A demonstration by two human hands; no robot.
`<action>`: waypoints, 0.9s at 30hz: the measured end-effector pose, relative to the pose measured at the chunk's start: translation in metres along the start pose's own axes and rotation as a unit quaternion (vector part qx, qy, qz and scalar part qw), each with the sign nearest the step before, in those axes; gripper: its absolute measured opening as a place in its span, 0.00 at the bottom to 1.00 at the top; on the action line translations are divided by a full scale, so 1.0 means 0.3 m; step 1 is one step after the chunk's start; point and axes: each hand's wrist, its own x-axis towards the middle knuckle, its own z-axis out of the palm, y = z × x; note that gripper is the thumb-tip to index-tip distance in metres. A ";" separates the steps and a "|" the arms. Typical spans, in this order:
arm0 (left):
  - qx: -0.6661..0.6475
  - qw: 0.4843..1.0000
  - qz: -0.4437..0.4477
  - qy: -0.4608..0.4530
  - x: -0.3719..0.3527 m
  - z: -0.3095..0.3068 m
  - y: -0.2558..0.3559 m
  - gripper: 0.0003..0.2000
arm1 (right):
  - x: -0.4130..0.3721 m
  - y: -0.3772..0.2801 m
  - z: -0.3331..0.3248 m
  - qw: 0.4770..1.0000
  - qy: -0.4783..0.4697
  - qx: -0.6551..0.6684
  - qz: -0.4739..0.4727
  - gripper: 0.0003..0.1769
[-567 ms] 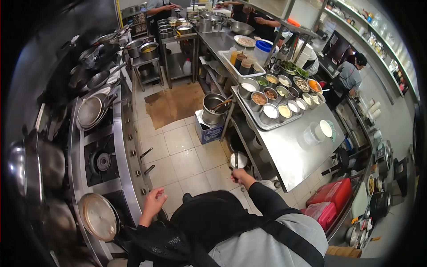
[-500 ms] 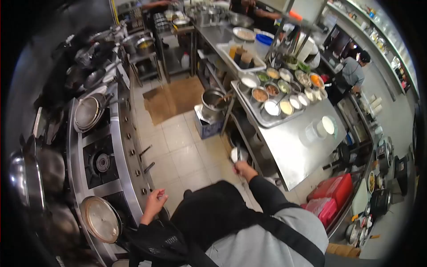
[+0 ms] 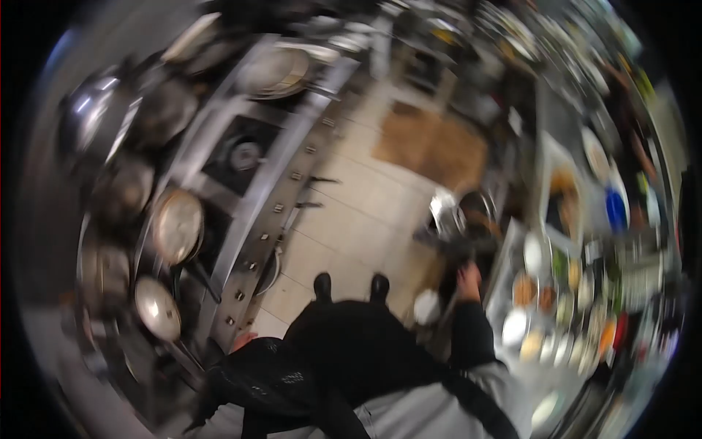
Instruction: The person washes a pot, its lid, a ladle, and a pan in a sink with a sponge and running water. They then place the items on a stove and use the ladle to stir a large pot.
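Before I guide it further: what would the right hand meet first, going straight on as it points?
The right hand would probably meet the dark, blurred shape just ahead first, with the metal pot apparently beyond; blur hides the depth and any contact.

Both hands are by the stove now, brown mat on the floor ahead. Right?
Not quite: only the left hand is by the stove. The head view shows the right hand across the floor from it. The brown mat is on the floor ahead.
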 end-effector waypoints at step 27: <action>-0.256 0.799 -0.109 0.533 -0.922 0.520 -0.902 0.17 | -1.494 1.035 0.727 0.331 -0.640 -0.691 -0.064 0.17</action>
